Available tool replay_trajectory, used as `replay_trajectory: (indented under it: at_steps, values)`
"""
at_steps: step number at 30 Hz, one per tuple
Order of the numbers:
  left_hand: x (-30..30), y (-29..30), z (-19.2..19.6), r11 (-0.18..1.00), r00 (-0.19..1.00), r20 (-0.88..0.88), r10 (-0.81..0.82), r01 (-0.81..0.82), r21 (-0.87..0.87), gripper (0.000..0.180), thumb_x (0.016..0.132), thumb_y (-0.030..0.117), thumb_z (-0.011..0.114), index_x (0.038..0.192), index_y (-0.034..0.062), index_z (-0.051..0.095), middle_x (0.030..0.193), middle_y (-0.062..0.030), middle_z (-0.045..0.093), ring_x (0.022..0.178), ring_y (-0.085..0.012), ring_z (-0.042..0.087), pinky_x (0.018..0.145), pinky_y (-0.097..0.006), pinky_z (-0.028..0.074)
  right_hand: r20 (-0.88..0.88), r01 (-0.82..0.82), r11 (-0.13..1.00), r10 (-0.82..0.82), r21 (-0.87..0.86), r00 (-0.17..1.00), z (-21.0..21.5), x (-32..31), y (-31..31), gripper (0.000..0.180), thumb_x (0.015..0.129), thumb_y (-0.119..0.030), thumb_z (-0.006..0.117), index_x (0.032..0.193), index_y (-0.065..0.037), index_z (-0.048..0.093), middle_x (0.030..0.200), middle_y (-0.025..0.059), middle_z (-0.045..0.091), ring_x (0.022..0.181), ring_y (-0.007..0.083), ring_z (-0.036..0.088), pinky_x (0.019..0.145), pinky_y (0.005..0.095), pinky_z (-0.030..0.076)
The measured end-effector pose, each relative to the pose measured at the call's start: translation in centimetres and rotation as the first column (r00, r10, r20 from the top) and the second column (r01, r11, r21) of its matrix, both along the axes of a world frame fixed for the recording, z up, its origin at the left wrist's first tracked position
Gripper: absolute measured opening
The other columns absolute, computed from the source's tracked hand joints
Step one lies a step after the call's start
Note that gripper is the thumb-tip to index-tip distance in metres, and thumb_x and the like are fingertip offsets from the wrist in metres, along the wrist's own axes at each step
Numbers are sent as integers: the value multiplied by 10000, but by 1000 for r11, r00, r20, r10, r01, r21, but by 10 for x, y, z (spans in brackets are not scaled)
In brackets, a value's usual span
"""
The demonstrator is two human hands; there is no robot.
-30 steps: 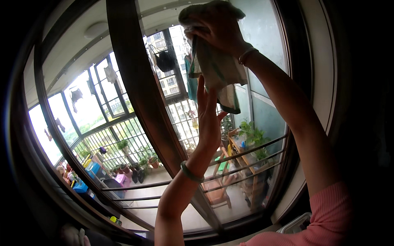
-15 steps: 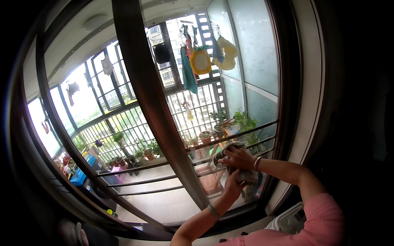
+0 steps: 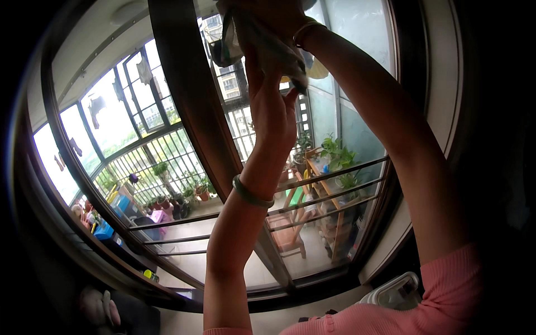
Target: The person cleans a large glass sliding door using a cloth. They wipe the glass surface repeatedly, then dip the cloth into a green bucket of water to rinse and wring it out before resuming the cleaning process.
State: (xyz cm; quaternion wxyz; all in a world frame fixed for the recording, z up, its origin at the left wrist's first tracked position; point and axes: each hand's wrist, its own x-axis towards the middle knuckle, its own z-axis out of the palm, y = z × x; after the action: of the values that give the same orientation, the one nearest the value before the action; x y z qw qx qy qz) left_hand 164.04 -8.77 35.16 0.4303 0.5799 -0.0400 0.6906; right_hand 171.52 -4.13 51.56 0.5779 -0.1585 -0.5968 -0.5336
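Both my arms reach up in front of a glass sliding door. A crumpled greyish cloth with dark patches (image 3: 265, 44) is bunched between my hands near the upper edge. My left hand (image 3: 272, 109), below a green bangle, grips the cloth's lower part with fingers pointing up. Higher up, my right hand (image 3: 282, 19), with a thin bracelet at the wrist, is closed on the upper part of the cloth. Some of its fingers are dark and cut off by the picture's edge. Whether the cloth touches the glass I cannot tell.
A dark door post (image 3: 192, 100) stands left of my hands. Dark horizontal bars (image 3: 335, 174) cross the lower glass. Beyond are a wooden chair (image 3: 287, 237), potted plants (image 3: 340, 156) and hanging laundry (image 3: 144, 72). A whitish plastic container (image 3: 393, 293) sits at lower right.
Both hands have risen with the cloth from the lower glass by the bars to the top of the view. The cloth now hangs more stretched out between them.
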Motion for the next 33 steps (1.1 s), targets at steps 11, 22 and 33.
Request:
replay_trajectory:
  at_steps: [11, 22, 33]
  values:
    - [-4, -1, -150, 830, 946, 311, -89, 243, -501, 626, 997, 28, 427, 1541, 262, 224, 1352, -118, 483, 1156, -225, 572, 958, -437, 552, 48, 202, 979, -202, 2, 978, -153, -29, 59, 353, 821, -301, 645, 1174, -320, 648, 1237, -50, 595, 1101, 270, 546, 973, 578, 410]
    - [-5, -6, -362, 323, 844, 534, 47, 493, -808, 285, 1009, 244, 462, 1268, 142, 523, 1220, -67, 496, 1140, -272, 504, 1013, -494, 443, 289, 223, 872, -100, -435, 952, -448, -20, 27, 391, 796, -350, 637, 1186, -342, 605, 1329, -13, 483, 1156, 273, 452, 858, 516, 405]
    - [6, -38, -552, -118, 883, 443, -152, 429, -896, 386, 1011, 396, 423, 1308, 169, 522, 1241, -93, 571, 1177, -320, 523, 1029, -574, 418, 625, 570, 258, 350, -780, 698, -649, 34, -18, 306, 705, -288, 722, 999, -240, 653, 1100, 30, 596, 1056, 262, 541, 743, 493, 506]
